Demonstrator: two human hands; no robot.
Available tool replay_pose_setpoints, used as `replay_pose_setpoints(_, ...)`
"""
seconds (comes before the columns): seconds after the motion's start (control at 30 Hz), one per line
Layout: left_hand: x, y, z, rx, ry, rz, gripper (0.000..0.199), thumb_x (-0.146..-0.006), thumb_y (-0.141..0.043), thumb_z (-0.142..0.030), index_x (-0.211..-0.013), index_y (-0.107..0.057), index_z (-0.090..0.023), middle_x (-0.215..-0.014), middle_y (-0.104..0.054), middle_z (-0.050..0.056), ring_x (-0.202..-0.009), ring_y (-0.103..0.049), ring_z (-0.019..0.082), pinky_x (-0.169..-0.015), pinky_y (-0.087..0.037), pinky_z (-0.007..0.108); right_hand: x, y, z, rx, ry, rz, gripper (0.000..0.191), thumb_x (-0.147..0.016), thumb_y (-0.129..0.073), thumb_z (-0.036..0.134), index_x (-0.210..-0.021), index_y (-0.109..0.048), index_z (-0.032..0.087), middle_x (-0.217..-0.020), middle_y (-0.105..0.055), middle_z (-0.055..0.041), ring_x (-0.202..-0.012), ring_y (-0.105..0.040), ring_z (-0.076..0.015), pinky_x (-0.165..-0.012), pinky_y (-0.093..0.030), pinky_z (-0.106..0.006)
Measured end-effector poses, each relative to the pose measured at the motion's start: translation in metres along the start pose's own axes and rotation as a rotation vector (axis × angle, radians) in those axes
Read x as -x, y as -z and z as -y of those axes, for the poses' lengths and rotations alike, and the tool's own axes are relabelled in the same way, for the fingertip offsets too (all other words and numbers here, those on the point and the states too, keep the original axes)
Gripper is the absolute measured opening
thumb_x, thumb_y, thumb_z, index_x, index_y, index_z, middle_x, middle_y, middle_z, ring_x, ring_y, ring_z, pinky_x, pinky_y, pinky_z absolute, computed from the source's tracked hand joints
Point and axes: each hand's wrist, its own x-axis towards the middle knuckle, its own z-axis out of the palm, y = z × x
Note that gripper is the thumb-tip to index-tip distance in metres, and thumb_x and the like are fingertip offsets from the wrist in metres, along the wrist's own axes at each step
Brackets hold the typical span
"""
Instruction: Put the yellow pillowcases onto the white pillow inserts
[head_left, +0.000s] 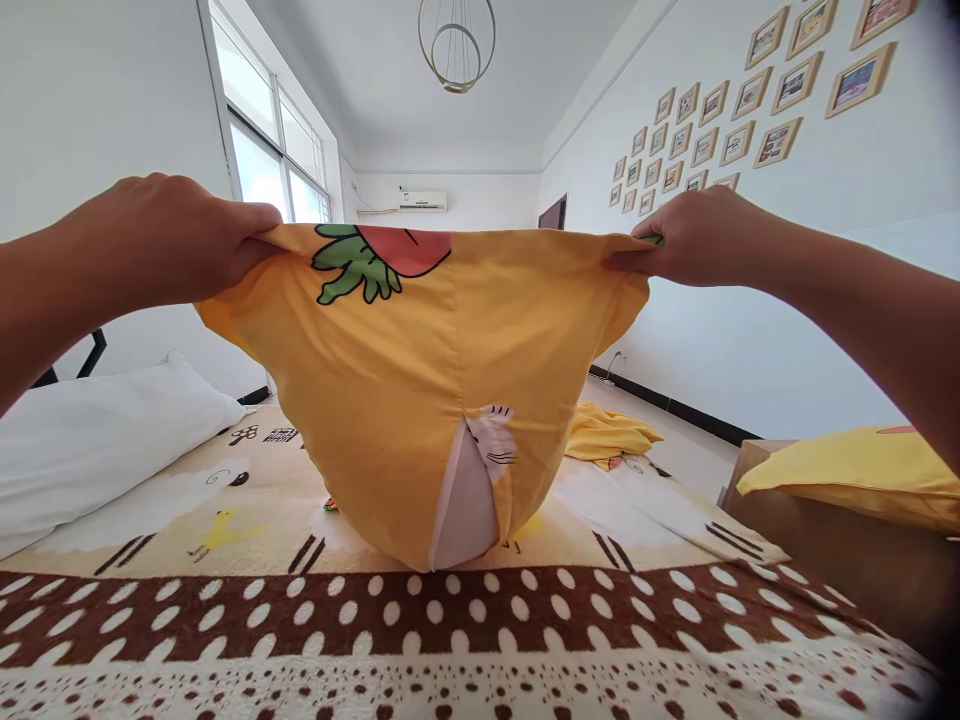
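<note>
White-walled bedroom, bright. Bed point(480, 640) fills the lower half of the frame, covered by a blanket point(225, 500) with a cream cartoon-animal middle and a brown border with white dots along the bottom edge; surface looks soft and fleecy. Window point(270, 150) upper left, ring-shaped ceiling lamp point(456, 45) top centre, air conditioner point(422, 201) on the far wall, grid of small wooden picture frames point(720, 110) upper right. Wooden bedside cabinet point(840, 550) lower right with a yellow pillow point(855, 470) on top. White pillow point(97, 440) lies at left on the bed, plump and smooth. Crumpled yellow cloth point(604, 435) sits right of centre at the far edge of the bed.

Both arms reach forward and level from the frame sides. Left hand point(165, 240), upper left of centre, is closed tight, fingers curled over the top left corner of the yellow pillowcase point(390, 380). Right hand point(694, 240), upper right of centre, pinches the top right corner, thumb below and fingers on top, closed.

Pillowcase hangs stretched between the hands in mid-frame, top edge taut, body bulging round, bottom touching the blanket. Thin smooth cotton-like fabric, orange-yellow, with a red and green vegetable print point(375, 258) near the top edge. White inner pillow point(465, 500) shows through a vertical slit at the lower middle.
</note>
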Motion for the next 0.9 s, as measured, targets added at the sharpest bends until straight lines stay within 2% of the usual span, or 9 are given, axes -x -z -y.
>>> replay_pose_setpoints(0.17,-0.001,-0.001,0.001,-0.039,-0.006,-0.014,0.042,-0.083,-0.024,-0.049,-0.082,-0.052,-0.018,-0.062,-0.035,-0.001,-0.079,-0.065,0.025,-0.068,-0.049,0.038,0.007,0.004,0.003,-0.238,-0.034,-0.016,0.028,-0.082,-0.062,0.032,-0.059,-0.061,0.018,-0.045,-0.052,0.0021,-0.056,-0.051,-0.013,-0.064,-0.04,-0.033)
replay_pose_setpoints(0.27,-0.001,-0.002,0.003,-0.034,-0.002,-0.021,0.043,-0.083,-0.025,-0.052,-0.084,-0.053,-0.019,-0.061,-0.035,-0.001,-0.079,-0.065,0.026,-0.069,-0.049,0.037,0.01,0.003,0.005,-0.339,-0.059,-0.019,0.023,-0.082,-0.062,0.029,-0.062,-0.062,0.018,-0.047,-0.055,0.0006,-0.052,-0.048,-0.0119,-0.059,-0.038,-0.031)
replay_pose_setpoints(0.47,0.001,-0.001,0.002,0.021,0.019,0.022,0.035,-0.082,-0.032,-0.046,-0.079,-0.052,-0.017,-0.062,-0.034,-0.001,-0.084,-0.064,0.029,-0.07,-0.05,0.041,0.015,0.004,0.011,-0.496,-0.133,0.021,0.019,-0.079,-0.064,0.02,-0.061,-0.058,0.018,-0.053,-0.057,-0.0018,-0.049,-0.042,-0.0094,-0.05,-0.033,-0.029)
replay_pose_setpoints(0.6,0.001,-0.001,0.001,0.023,0.02,0.031,0.037,-0.082,-0.03,-0.046,-0.081,-0.052,-0.017,-0.062,-0.035,0.0,-0.085,-0.065,0.033,-0.069,-0.051,0.044,0.016,0.004,0.012,-0.549,-0.143,0.011,0.015,-0.076,-0.068,0.018,-0.063,-0.06,0.018,-0.053,-0.055,-0.0018,-0.051,-0.044,-0.0107,-0.051,-0.034,-0.029)
replay_pose_setpoints(0.73,0.001,-0.001,0.0,-0.013,0.016,0.031,0.04,-0.083,-0.026,-0.048,-0.083,-0.053,-0.017,-0.06,-0.033,-0.001,-0.081,-0.066,0.03,-0.066,-0.052,0.041,0.015,0.003,0.01,-0.635,-0.145,0.011,0.013,-0.072,-0.067,0.009,-0.064,-0.062,0.018,-0.055,-0.057,-0.0029,-0.055,-0.049,-0.0129,-0.055,-0.04,-0.031)
replay_pose_setpoints(0.9,0.001,-0.003,0.0,-0.01,-0.009,0.018,0.043,-0.086,-0.025,-0.048,-0.086,-0.054,-0.017,-0.059,-0.033,-0.001,-0.074,-0.066,0.028,-0.062,-0.052,0.04,0.014,0.001,0.01,-0.731,-0.119,0.0,0.017,-0.072,-0.064,0.005,-0.062,-0.063,0.019,-0.057,-0.057,-0.0027,-0.056,-0.049,-0.0124,-0.061,-0.044,-0.034)
